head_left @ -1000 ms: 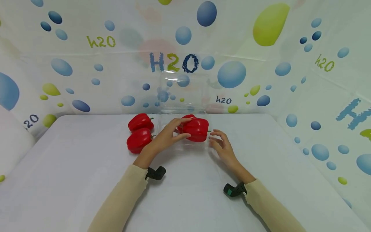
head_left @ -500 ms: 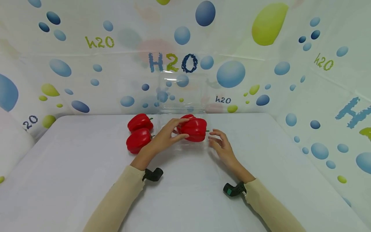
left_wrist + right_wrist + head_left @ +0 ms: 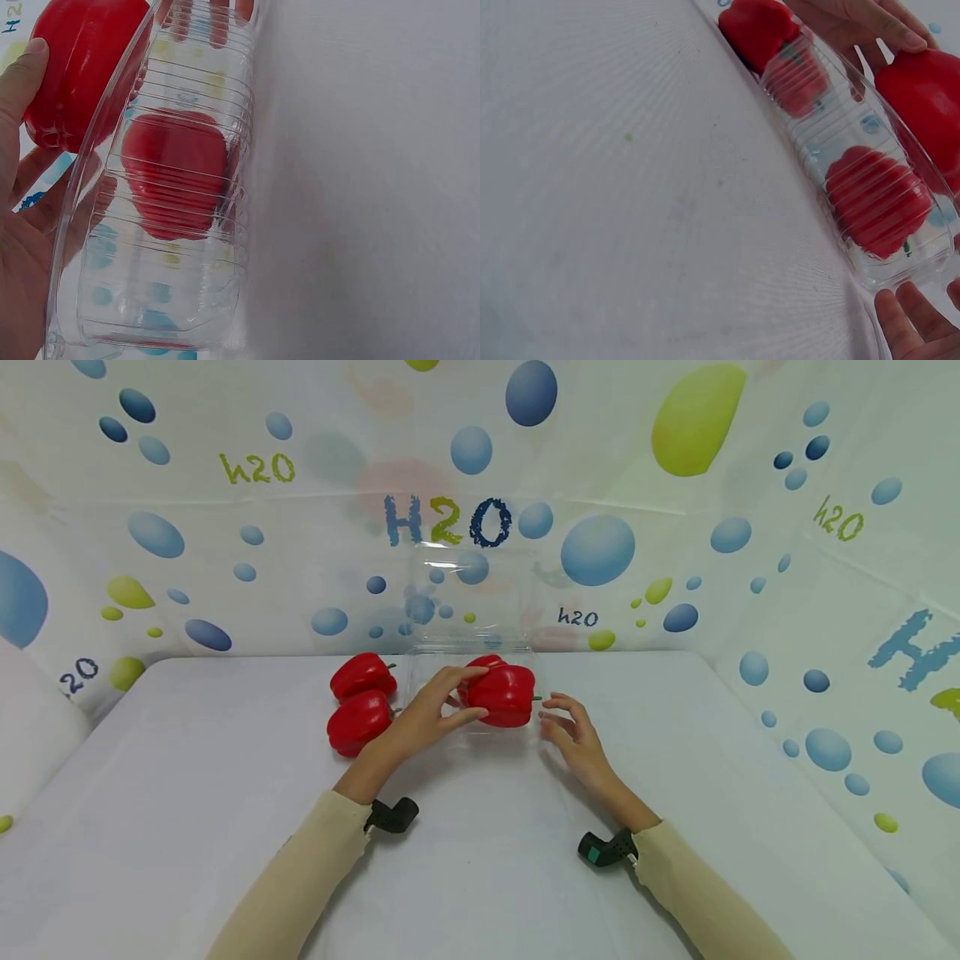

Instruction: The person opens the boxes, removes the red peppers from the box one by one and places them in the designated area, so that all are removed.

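Observation:
My left hand [image 3: 433,710] holds a glossy red bell pepper [image 3: 510,697] by its left end, thumb in front and fingers over the top. The held pepper is over a clear plastic clamshell container [image 3: 169,289], its stem pointing right. Through the ribbed wall in the left wrist view, a second red bell pepper [image 3: 176,176] shows inside the container. My right hand [image 3: 579,745] is at the container's right end with loosely bent fingers, gripping nothing. Its fingertips [image 3: 907,296] are close to the container's corner; whether they touch it cannot be told.
Two more red bell peppers [image 3: 358,722] lie left of the container, one behind the other. The container's transparent lid [image 3: 502,602] stands raised at the back, before a patterned sheet [image 3: 300,543]. White cloth covers the table [image 3: 480,877].
My left wrist and forearm have shifted slightly to the left, and the held pepper has moved very slightly left. My right hand has stayed in place.

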{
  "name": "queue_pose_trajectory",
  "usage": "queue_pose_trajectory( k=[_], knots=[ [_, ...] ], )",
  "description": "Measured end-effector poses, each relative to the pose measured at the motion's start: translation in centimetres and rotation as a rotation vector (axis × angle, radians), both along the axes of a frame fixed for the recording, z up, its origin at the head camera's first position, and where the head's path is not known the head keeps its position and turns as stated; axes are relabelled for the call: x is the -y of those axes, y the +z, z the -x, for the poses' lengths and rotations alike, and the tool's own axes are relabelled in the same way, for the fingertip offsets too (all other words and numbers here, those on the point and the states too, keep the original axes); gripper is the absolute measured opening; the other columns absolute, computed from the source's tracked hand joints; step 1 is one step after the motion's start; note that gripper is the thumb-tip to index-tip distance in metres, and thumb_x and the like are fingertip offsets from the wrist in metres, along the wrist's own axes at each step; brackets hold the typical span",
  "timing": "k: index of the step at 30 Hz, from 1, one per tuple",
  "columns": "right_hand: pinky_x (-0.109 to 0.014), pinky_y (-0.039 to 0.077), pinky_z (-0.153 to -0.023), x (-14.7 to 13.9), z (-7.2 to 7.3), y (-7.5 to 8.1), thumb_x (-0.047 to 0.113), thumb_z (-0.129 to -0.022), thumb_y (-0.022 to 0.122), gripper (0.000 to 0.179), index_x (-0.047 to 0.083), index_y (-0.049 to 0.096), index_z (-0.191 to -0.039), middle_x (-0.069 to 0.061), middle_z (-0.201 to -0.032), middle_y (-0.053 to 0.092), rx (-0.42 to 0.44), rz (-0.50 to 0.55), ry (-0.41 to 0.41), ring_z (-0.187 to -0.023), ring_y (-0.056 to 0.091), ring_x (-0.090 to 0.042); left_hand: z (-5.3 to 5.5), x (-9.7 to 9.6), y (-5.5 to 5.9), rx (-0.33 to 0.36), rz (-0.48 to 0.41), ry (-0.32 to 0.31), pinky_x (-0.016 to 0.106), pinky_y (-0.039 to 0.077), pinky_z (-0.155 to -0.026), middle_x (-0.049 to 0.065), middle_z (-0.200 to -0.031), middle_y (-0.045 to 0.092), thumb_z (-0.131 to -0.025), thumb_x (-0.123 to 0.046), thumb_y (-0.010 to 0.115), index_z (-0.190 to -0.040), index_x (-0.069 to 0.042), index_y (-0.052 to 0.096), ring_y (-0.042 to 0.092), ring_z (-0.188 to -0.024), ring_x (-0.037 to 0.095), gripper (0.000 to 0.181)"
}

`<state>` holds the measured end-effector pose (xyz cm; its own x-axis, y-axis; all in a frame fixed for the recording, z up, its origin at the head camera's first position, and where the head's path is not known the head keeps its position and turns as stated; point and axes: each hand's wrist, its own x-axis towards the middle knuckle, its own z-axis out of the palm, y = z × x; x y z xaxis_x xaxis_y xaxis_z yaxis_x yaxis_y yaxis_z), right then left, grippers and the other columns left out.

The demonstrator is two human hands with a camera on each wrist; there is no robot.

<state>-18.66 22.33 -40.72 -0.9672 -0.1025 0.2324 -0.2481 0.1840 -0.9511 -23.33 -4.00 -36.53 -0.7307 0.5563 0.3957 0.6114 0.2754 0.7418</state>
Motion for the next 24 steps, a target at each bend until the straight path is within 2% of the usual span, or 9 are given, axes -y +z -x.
queue_pose_trajectory(
  k=[5,17,24],
  knots=[
    [-0.042,0.047,-0.101,0.0,0.1,-0.1,0.002,-0.099,0.051,0.034,-0.001,0.044,-0.133,-0.017,-0.154,0.026,0.017,-0.004,-0.002,-0.13,0.046,-0.04,-0.3,0.1,0.1,-0.01,-0.008,-0.001,0.053,0.054,-0.088,0.013,-0.133,0.05,-0.083,-0.007,0.076,-0.143,-0.011,0.042,0.052,-0.115,0.035,0.07],
    [-0.037,0.05,-0.099,0.0,0.1,-0.2,0.004,-0.099,0.051,0.038,-0.005,0.04,-0.134,-0.019,-0.154,0.026,0.02,-0.009,-0.007,-0.127,0.048,-0.038,-1.0,0.2,0.0,-0.018,-0.003,-0.025,0.053,0.054,-0.086,0.013,-0.125,0.053,-0.083,-0.008,0.077,-0.14,-0.01,0.045,0.055,-0.107,0.033,0.066],
    [-0.039,0.049,-0.099,0.0,0.0,-0.2,0.009,-0.099,0.054,0.037,-0.001,0.043,-0.133,-0.018,-0.154,0.027,0.019,-0.016,-0.018,-0.127,0.049,-0.037,-1.0,0.3,0.0,-0.003,-0.006,-0.053,0.054,0.053,-0.086,0.013,-0.126,0.054,-0.083,-0.011,0.076,-0.141,-0.009,0.045,0.056,-0.108,0.037,0.066]
  ],
)
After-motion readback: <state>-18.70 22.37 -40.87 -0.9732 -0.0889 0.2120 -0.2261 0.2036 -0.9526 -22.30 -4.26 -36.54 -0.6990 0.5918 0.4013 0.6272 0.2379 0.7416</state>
